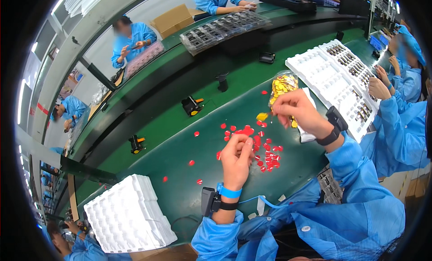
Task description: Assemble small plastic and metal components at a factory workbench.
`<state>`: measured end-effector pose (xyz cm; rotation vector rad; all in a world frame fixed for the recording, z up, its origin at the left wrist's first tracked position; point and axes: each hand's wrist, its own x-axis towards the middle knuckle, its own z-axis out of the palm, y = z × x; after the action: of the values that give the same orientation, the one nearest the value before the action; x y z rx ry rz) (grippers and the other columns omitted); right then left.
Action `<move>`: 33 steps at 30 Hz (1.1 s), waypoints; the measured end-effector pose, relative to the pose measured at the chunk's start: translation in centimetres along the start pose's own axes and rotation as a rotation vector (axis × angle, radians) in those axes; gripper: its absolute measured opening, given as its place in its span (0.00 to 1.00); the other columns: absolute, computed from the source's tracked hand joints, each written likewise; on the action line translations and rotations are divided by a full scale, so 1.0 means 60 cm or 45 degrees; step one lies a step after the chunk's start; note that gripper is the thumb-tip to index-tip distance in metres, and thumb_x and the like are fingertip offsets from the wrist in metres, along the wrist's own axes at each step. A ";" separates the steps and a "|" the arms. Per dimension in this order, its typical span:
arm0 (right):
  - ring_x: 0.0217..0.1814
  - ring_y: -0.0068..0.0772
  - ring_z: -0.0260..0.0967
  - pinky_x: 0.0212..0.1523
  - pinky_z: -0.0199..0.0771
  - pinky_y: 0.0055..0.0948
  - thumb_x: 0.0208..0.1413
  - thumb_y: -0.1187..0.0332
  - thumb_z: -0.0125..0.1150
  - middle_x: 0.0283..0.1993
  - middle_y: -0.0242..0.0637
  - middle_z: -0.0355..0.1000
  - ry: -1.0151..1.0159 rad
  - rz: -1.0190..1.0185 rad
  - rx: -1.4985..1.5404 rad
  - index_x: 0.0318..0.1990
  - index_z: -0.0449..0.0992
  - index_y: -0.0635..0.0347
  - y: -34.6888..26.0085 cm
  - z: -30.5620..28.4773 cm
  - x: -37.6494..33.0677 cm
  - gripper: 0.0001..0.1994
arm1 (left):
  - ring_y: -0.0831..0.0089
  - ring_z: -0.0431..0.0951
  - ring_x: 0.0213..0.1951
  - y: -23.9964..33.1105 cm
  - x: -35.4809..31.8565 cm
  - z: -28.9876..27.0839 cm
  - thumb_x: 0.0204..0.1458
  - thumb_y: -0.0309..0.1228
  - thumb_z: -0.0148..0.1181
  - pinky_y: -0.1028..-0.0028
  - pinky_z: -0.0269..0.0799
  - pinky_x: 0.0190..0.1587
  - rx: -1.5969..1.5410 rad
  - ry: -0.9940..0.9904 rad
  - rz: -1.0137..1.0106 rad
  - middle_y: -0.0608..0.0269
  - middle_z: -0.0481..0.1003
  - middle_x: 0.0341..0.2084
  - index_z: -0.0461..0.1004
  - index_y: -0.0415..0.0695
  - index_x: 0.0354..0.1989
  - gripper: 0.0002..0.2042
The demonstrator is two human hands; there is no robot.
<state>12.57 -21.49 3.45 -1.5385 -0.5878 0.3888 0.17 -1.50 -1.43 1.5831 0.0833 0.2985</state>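
My left hand point(236, 164) is over the green work surface, its fingers curled and thumb pressed in. What it holds, if anything, is hidden. Around and beyond it lie loose red round pieces point(270, 159) with white marks, most of them heaped between my hands. My right hand point(300, 113) is farther off to the right, thumb and forefinger pinched together. A small yellow piece point(262, 117) shows at those fingertips and appears to be gripped. Just behind this hand stands a clear plastic bag point(283, 83) full of yellow pieces, partly covered by my fingers.
White moulded trays point(128, 216) are stacked at lower left. Another white tray point(337, 76) with dark parts lies at right, where a co-worker's hands point(380, 85) reach. Beyond the work surface, a green conveyor belt point(166, 139) carries black-and-yellow devices point(192, 106). A blue cord point(265, 202) hangs near my left wrist.
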 end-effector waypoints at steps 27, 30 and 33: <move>0.18 0.26 0.69 0.15 0.63 0.23 0.64 0.70 0.55 0.21 0.38 0.71 -0.381 0.491 1.017 0.33 0.73 0.66 0.093 0.092 0.006 0.08 | 0.80 0.71 0.21 -0.011 0.004 0.003 0.65 0.27 0.49 0.83 0.63 0.23 -0.354 -0.076 -0.149 0.63 0.74 0.21 0.71 0.37 0.38 0.07; 0.18 0.27 0.69 0.14 0.62 0.23 0.64 0.69 0.54 0.20 0.39 0.70 -0.399 0.527 1.098 0.34 0.72 0.65 0.100 0.095 0.003 0.08 | 0.81 0.71 0.21 -0.016 0.003 0.004 0.65 0.27 0.49 0.83 0.63 0.23 -0.351 -0.064 -0.128 0.64 0.74 0.20 0.71 0.37 0.38 0.07; 0.19 0.28 0.69 0.14 0.61 0.23 0.64 0.69 0.55 0.20 0.38 0.70 -0.378 0.514 1.091 0.35 0.72 0.65 0.104 0.095 0.001 0.08 | 0.82 0.70 0.21 -0.018 0.003 0.006 0.64 0.26 0.50 0.83 0.63 0.23 -0.349 -0.046 -0.120 0.64 0.74 0.20 0.71 0.37 0.38 0.06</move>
<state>10.11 -16.73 -3.07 -0.7567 -0.2596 1.0400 0.60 -1.78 -2.50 1.3081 0.0849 0.1983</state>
